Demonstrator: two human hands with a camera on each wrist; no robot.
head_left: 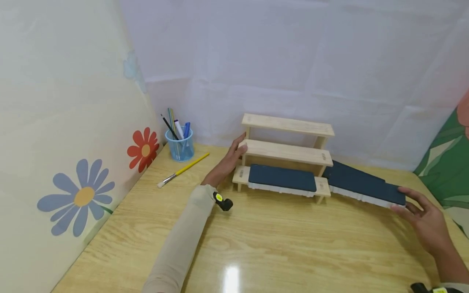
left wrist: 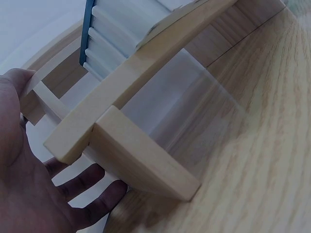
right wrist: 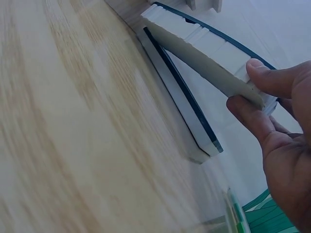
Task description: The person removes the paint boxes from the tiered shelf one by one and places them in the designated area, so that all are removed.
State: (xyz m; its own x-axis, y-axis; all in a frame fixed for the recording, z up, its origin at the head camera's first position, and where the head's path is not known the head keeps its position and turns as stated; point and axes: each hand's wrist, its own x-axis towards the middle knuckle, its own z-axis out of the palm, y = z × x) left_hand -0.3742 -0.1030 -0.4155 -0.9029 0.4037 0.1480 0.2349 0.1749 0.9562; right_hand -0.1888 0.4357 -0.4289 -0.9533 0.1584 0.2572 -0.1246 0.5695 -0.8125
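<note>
A three-step wooden display stand (head_left: 286,151) stands near the back wall. My left hand (head_left: 229,162) grips the left end of its middle step, thumb on top; in the left wrist view its fingers (left wrist: 82,182) curl behind a leg. On the lowest step lies a flat white box with a dark blue lid (head_left: 282,178). To the stand's right, my right hand (head_left: 428,221) pinches the right end of a second such box (head_left: 366,191), tilted above the table. A third blue-lidded box (right wrist: 182,97) lies beneath and behind the held one, on the table, partly covered.
A blue mesh cup (head_left: 180,144) with pens and pencils stands at the back left corner. In front of it lies a yellow-handled paintbrush (head_left: 187,167). White cloth (head_left: 278,61) hangs behind the table (head_left: 264,244), with flower-printed panels at both sides.
</note>
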